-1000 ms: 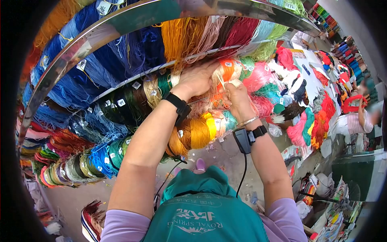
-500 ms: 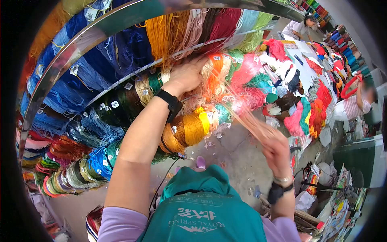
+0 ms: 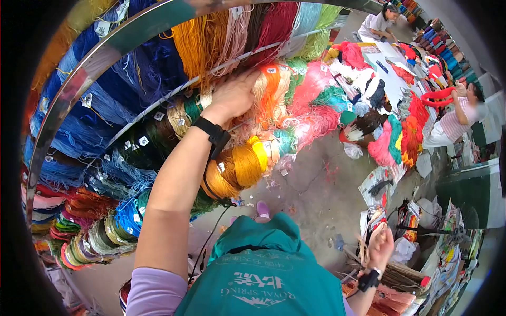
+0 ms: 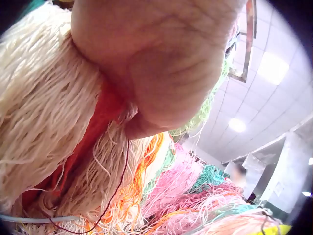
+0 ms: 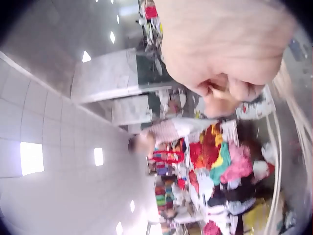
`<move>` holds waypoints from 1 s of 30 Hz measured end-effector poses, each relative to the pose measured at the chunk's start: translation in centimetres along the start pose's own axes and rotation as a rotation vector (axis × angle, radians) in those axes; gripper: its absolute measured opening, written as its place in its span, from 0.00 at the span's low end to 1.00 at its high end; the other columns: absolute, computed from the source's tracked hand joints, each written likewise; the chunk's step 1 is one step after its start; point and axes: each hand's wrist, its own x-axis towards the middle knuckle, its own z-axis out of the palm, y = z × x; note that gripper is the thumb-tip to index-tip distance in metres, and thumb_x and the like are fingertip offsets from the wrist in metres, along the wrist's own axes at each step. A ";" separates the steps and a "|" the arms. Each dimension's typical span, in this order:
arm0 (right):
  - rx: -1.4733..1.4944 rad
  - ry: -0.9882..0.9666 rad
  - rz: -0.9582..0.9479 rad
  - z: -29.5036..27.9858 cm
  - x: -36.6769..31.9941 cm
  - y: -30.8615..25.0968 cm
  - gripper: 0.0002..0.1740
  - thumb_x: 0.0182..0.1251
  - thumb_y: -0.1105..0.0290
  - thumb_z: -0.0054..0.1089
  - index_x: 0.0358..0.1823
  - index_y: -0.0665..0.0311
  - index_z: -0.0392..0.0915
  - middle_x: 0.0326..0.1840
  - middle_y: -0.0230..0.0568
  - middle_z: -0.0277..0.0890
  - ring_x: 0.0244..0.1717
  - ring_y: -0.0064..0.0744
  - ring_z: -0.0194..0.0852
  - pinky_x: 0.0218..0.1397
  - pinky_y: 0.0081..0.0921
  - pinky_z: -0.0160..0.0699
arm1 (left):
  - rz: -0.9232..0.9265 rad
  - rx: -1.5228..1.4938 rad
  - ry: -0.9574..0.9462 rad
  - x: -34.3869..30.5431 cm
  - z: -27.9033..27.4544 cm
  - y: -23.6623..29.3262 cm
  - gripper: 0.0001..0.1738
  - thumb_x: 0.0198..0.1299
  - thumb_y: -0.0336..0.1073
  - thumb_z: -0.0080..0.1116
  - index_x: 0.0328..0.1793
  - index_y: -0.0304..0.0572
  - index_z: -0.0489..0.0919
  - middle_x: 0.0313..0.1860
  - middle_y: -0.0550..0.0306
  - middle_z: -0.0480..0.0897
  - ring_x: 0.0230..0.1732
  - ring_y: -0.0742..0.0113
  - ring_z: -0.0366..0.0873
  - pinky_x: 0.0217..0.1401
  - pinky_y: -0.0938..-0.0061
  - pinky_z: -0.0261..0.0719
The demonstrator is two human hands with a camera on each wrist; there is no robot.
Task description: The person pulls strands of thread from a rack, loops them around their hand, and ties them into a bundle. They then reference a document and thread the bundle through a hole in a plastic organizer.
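My left hand (image 3: 232, 97) rests on the hanging hanks of yarn, its fingers reaching along them beside an orange hank (image 3: 272, 81). Seen from the left wrist, its palm lies against a cream hank (image 4: 39, 103), and the fingertips are hidden. Out to the far right, my right hand (image 3: 380, 246) has its fingers curled around pale yarn strands. Loose lengths of these strands (image 5: 278, 171) trail down past that hand in the right wrist view, somewhat blurred.
A curved metal rail (image 3: 132, 31) arches over tagged blue, gold and maroon hanks. A white table (image 3: 387, 66) at the right bears heaps of coloured yarn. One person (image 3: 453, 113) holds a red hank there, and another person (image 3: 377, 26) is farther back. Papers and bundles lie at lower right.
My right hand has pulled pale strands away from the hanks, far to the right and down. My left hand stays on the yarn, while the view has shifted slightly.
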 end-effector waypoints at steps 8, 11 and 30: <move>-0.683 -0.969 -0.099 32.7 -3.2 16.6 0.06 0.71 0.70 0.59 0.46 0.60 0.75 0.23 0.17 0.57 0.18 0.12 0.52 0.21 0.13 0.49 | -0.005 -0.136 -0.048 0.0 -0.2 -0.6 0.38 0.60 0.33 0.47 0.81 0.53 0.60 0.81 0.54 0.61 0.77 0.51 0.63 0.78 0.56 0.62; -1.123 -1.027 -0.728 39.5 2.8 23.3 0.16 0.61 0.68 0.70 0.48 0.66 0.79 0.26 0.26 0.74 0.21 0.21 0.68 0.24 0.20 0.65 | -0.025 -0.176 -0.076 0.1 -0.6 -0.6 0.38 0.60 0.33 0.47 0.81 0.53 0.60 0.82 0.54 0.60 0.78 0.51 0.62 0.79 0.56 0.61; -0.984 -0.915 -0.552 43.0 6.0 27.2 0.08 0.55 0.71 0.69 0.27 0.69 0.82 0.20 0.36 0.78 0.20 0.29 0.74 0.27 0.33 0.73 | -0.065 -0.155 -0.076 0.0 -0.9 -0.2 0.36 0.63 0.34 0.47 0.81 0.56 0.60 0.81 0.53 0.62 0.76 0.48 0.65 0.77 0.58 0.65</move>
